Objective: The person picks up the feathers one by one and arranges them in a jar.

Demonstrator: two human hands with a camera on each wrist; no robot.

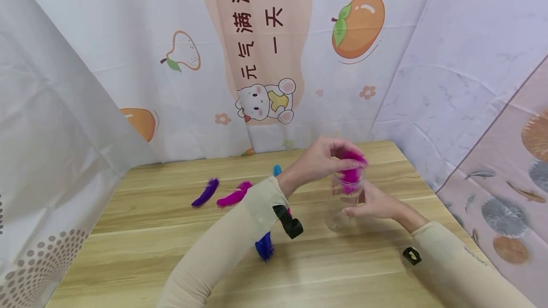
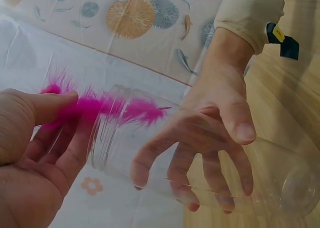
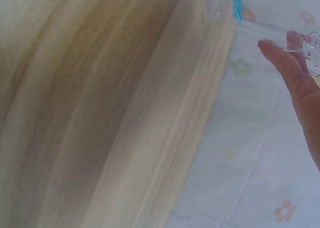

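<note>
My left hand (image 1: pixel 323 159) pinches a magenta feather (image 2: pixel 112 105) between thumb and fingers at the mouth of a clear plastic jar (image 1: pixel 338 208). The feather's quill end points down inside the jar's threaded neck, as the left wrist view shows. My right hand (image 1: pixel 373 203) grips the jar's side, its fingers (image 2: pixel 185 175) curled around the far wall and seen through the clear plastic. The jar stands slightly tilted, its base at the tabletop. In the right wrist view only part of the right hand (image 3: pixel 295 77) shows at the edge.
On the wooden table (image 1: pixel 150 251) lie a purple feather (image 1: pixel 206 193), another magenta feather (image 1: pixel 233 196), a light blue feather (image 1: pixel 277 170) and a dark blue feather (image 1: pixel 264 246), the last two near the left forearm. A printed cloth (image 1: pixel 192 99) hangs along the table's back edge.
</note>
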